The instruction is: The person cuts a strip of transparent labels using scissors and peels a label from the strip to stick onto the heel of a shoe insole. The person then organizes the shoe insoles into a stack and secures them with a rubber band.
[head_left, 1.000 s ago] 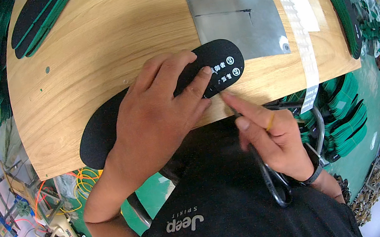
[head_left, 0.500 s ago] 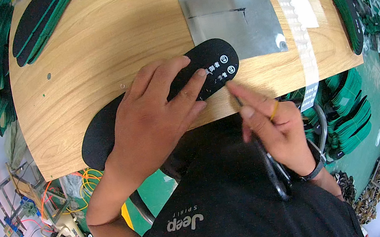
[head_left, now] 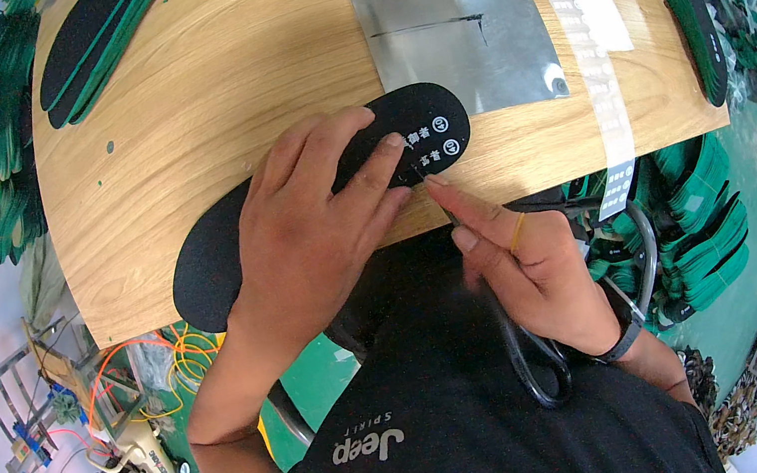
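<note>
Wooden table (head_left: 246, 57): left hand (head_left: 307, 203) on insole (head_left: 209, 261) (black).

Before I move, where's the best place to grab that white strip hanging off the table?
Pinch the strip by its near end, probably coming from your side, in front of the table. That narrow end hangs past the front edge, so thumb and finger should reach both faces. Your right hand is closer, but it holds a black-handled tool.

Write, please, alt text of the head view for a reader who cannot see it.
A left hand lies spread over a black insole on a wooden table, while the right hand holds a black-handled tool by the insole's printed end.
</note>
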A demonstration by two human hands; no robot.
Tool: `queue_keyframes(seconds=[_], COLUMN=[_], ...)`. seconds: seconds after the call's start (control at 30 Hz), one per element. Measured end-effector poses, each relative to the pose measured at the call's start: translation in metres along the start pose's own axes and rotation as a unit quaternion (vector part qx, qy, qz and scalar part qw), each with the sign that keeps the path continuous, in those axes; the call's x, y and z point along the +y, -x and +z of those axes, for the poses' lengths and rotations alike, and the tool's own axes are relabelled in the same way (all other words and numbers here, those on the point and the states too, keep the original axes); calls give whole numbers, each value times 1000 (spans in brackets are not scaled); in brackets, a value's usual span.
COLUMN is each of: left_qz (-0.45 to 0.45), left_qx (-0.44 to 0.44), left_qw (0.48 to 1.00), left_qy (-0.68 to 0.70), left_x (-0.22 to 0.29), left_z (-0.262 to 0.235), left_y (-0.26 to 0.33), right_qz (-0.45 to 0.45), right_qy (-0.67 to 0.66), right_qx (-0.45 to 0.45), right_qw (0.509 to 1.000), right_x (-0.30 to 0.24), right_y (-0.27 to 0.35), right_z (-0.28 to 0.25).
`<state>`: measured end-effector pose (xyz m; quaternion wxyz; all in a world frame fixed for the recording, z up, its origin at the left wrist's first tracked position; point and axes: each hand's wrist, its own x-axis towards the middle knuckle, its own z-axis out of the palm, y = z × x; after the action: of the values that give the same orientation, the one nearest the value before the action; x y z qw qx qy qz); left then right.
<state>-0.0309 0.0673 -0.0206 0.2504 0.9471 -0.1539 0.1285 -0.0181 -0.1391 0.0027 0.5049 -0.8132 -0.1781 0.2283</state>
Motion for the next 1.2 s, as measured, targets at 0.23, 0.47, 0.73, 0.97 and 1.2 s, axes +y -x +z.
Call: queue_keyframes(seconds=[0.23, 0.47, 0.73, 0.97, 1.2], left_qz=[-1, 3, 4, 1, -5], left_qx=[-3, -12, -15, -24, 11], left_qw=[1000, 1000, 1000, 1000, 1000], left_qy=[-11, -3, -6, 3, 18], left_x=[1, -1, 0, 2, 8], left_z=[-2, -4, -3, -7, 1], left_y=[2, 3, 3, 3, -9], right_qz=[65, 21, 18, 63, 35], right_qy=[-42, -39, -38, -50, -64], right_qx=[13, 48, 34, 89, 7], right_qw=[997, 998, 999, 993, 997], right_x=[-5, 8, 1, 5, 2], right_y=[2, 2, 3, 8, 4], right_z=[-1, 4, 7, -7, -4])
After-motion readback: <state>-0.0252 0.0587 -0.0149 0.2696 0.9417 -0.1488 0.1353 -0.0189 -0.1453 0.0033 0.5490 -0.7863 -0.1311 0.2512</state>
